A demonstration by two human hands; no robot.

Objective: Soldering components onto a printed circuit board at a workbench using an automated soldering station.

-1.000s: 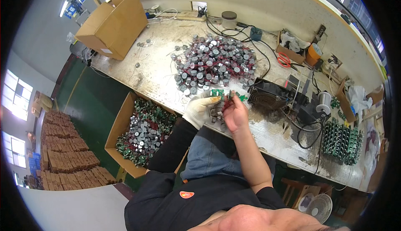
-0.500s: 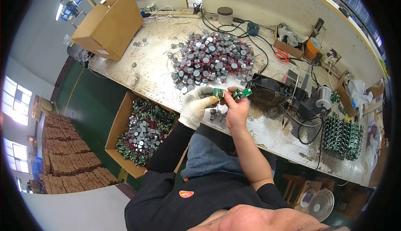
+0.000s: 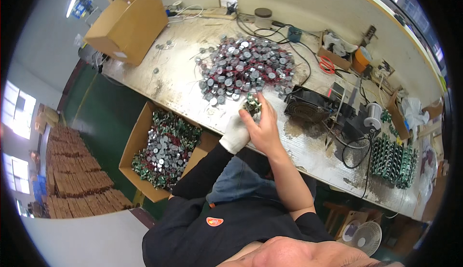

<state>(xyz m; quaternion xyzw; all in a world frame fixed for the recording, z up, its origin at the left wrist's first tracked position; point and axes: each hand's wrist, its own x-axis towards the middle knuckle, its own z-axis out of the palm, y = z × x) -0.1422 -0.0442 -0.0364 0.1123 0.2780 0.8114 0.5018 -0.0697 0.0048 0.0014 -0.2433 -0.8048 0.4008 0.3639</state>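
In front of the heap of small round silver motors with red wires (image 3: 246,64), my two hands are together over the bench's near edge. Small green circuit boards (image 3: 251,104) are bunched between them, partly covered by fingers. My left hand (image 3: 237,131), in a white glove, is closed round the boards from below and the left. My bare right hand (image 3: 263,128) presses against them from the right, thumb and fingers on either side. How many boards there are I cannot tell.
An open carton (image 3: 140,180) of wired motors and boards stands below the bench at left. A soldering fan (image 3: 305,104), solder spool (image 3: 373,113), rows of green boards (image 3: 393,161) and red-handled scissors (image 3: 326,65) are at right. A large cardboard box (image 3: 128,28) stands back left.
The boards, held spread between both hands before, are now gathered into one bunch. My right hand has shifted left against the left hand, whose glove has turned beneath them.
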